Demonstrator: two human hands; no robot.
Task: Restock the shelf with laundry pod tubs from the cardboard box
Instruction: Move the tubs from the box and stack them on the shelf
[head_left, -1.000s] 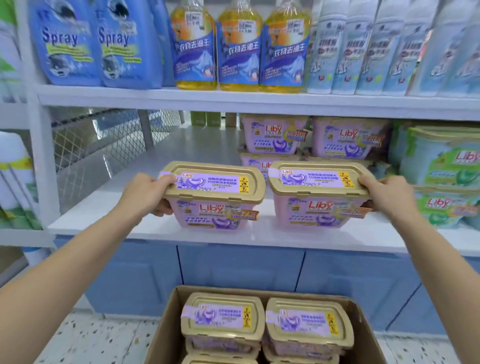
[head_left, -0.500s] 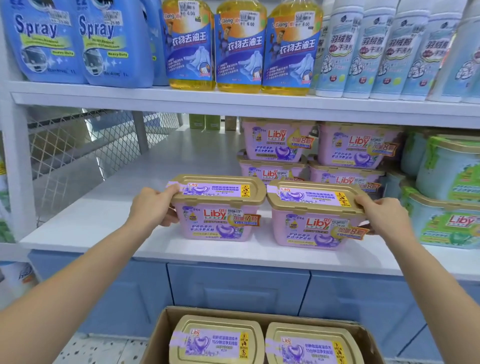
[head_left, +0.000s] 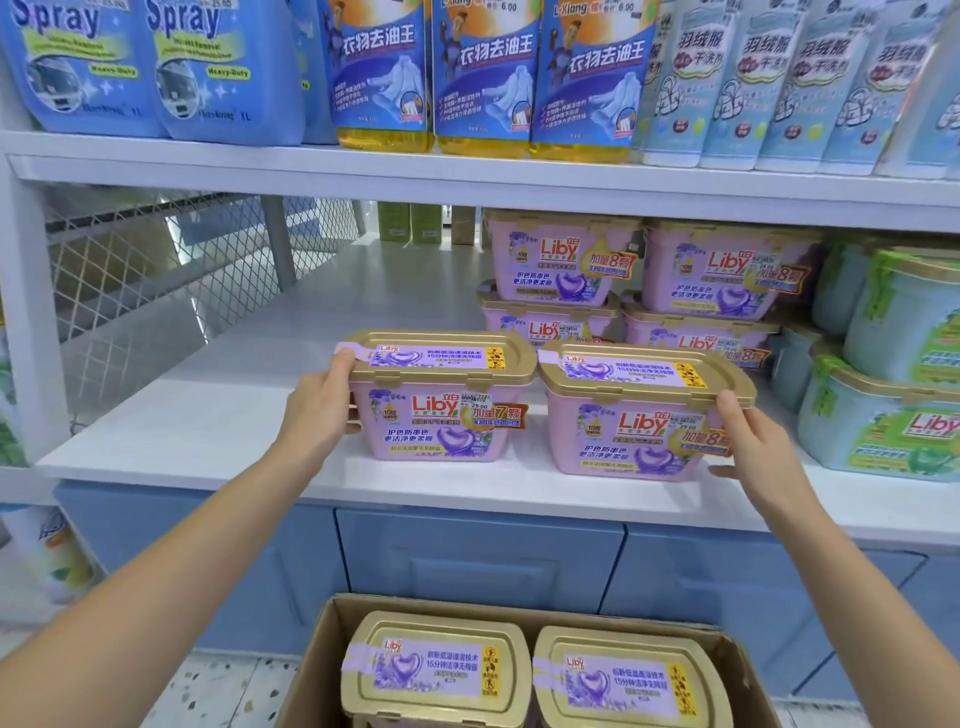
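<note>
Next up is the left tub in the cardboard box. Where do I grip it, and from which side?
Come from above, since only the lid shows. On the left tub, hook fingers under the overhanging gold lid rim at its outer short end, beside the cardboard box wall. The right tub sits close against the other end, likely leaving no room.

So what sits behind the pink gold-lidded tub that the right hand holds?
Two stacks of matching pink gold-lidded tubs, each two high. The held pink tub partly hides the lower pair; anything deeper cannot be seen.
</note>
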